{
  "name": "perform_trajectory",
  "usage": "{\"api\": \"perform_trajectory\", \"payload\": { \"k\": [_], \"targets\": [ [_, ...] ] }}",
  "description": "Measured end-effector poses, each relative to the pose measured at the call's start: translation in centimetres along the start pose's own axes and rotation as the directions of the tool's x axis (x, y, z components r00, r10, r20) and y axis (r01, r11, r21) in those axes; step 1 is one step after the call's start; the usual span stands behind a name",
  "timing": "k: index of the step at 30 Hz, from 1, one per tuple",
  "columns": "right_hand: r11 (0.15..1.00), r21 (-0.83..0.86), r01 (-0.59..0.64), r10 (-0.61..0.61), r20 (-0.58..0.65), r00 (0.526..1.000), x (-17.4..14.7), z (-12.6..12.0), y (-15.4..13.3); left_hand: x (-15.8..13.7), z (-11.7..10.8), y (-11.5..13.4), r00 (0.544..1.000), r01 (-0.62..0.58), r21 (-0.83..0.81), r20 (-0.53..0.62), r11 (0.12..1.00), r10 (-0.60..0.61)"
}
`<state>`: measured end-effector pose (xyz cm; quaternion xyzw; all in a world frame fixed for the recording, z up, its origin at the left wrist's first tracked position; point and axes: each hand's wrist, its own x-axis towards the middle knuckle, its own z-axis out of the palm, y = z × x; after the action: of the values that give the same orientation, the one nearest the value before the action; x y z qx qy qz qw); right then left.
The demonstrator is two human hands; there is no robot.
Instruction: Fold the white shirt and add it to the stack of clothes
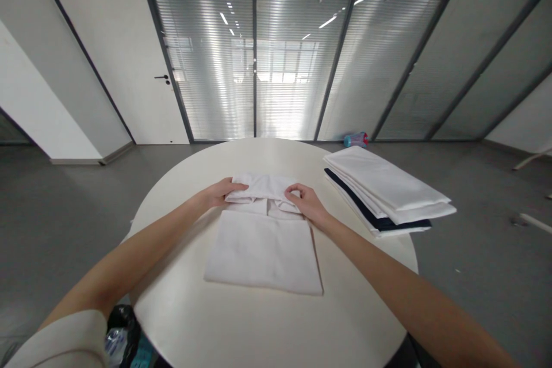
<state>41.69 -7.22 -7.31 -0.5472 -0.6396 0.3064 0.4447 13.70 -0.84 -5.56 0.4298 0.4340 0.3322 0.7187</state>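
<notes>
A white folded cloth garment (263, 250) lies on the round table in front of me, its near part a flat rectangle. Its far end is turned over into a bunched fold. At the left corner of that fold, my left hand (225, 191) is closed with the thumb on top of the fabric and the fingers partly hidden. My right hand (305, 201) pinches the right corner between thumb and fingers. Between the fold and the near rectangle, a strip of inner fabric shows with a vertical seam.
A stack of folded white cloths (388, 181) with a dark navy layer (379, 218) overhangs the right edge of the round white table (267, 330). A blue and red item (356, 140) lies on the floor by the glass wall. A black bag (123, 328) sits below at left.
</notes>
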Motion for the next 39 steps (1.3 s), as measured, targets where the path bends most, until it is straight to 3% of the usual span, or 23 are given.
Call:
{"api": "perform_trajectory", "payload": {
  "k": [5,19,26,29,32,34,35,37,39],
  "targets": [
    [0.993,-0.092,0.075,-0.073,0.024,0.997,-0.2,-0.2,-0.1,-0.7,0.6,-0.6,0.997,0.022,-0.028,0.080,0.999,-0.020],
    [0.971,-0.230,0.068,-0.056,0.056,0.997,-0.6,-0.5,-0.3,-1.0,1.6,-1.1,0.999,-0.032,0.045,0.013,0.998,0.032],
    [0.993,-0.071,-0.094,0.102,0.130,0.986,-0.7,-1.3,-0.3,-0.8,1.1,-1.1,0.998,-0.009,0.066,0.055,0.998,0.005],
    [0.992,-0.121,-0.041,0.062,0.176,0.982,-0.8,-1.6,-0.7,-0.8,1.1,-1.1,0.994,-0.017,0.098,0.110,0.995,0.007],
    [0.952,-0.301,0.062,0.007,0.223,0.975,-1.3,-1.9,-1.2,-1.0,0.0,-0.1,0.995,-0.067,0.244,0.088,0.967,0.047],
    [0.886,-0.456,0.084,0.006,0.193,0.981,-1.7,-2.1,-1.6,-1.2,-1.3,1.2,0.992,-0.100,0.475,-0.024,0.875,0.126],
    [0.852,-0.516,0.088,-0.003,0.165,0.986,-1.7,-2.2,-1.8,-1.2,-1.9,1.9,0.972,-0.119,0.613,-0.091,0.781,0.219],
    [0.808,-0.579,0.103,-0.050,0.106,0.993,-1.4,-2.2,-2.3,-1.1,-2.8,3.2,0.863,-0.158,0.839,-0.139,0.520,0.486],
    [0.801,-0.582,0.141,-0.126,0.066,0.990,-0.4,-1.6,-3.0,-0.6,-2.5,3.9,0.709,-0.238,0.935,-0.017,0.263,0.705]
  ]
}}
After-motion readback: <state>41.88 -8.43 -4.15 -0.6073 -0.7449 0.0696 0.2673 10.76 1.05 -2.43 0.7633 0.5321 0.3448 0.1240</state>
